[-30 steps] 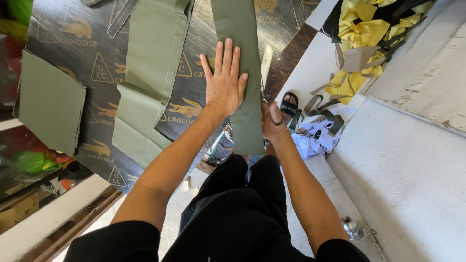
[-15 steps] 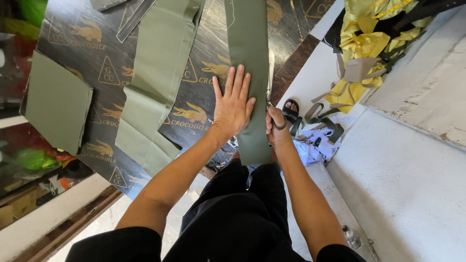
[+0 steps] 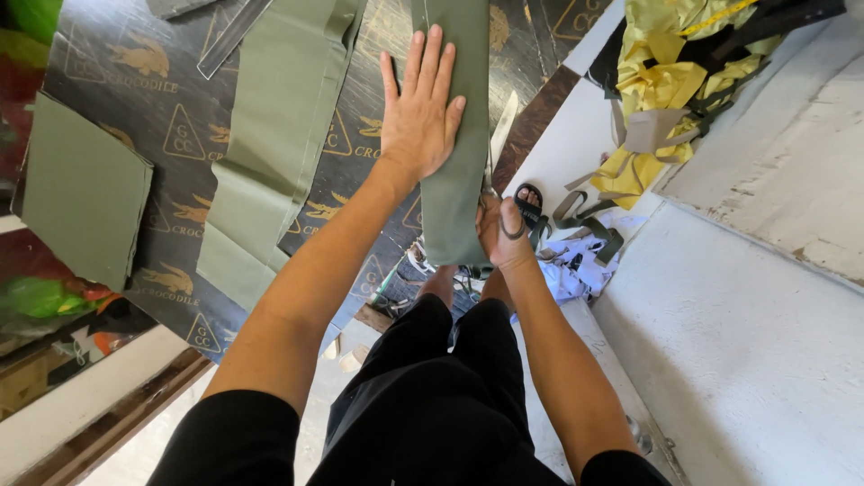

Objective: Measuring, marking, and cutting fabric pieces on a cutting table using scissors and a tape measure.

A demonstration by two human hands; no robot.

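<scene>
The left hand (image 3: 421, 112) lies flat and open on a long olive-green fabric strip (image 3: 457, 184), while the right hand (image 3: 501, 232), fingers through scissor loops (image 3: 515, 227), has cut only its near end.

A wide olive fabric piece (image 3: 274, 144) lay on the dark printed table (image 3: 135, 72), its lower end hanging over the table's near edge. Left of that piece, well apart, a squarish olive fabric panel (image 3: 83, 191) lay flat. A clear ruler (image 3: 232, 36) rested up and left of the wide piece, just beside its top. Far right of it, past the table's edge, yellow cloth (image 3: 661, 85) was heaped, with white scraps (image 3: 576, 261) on the floor below.
</scene>
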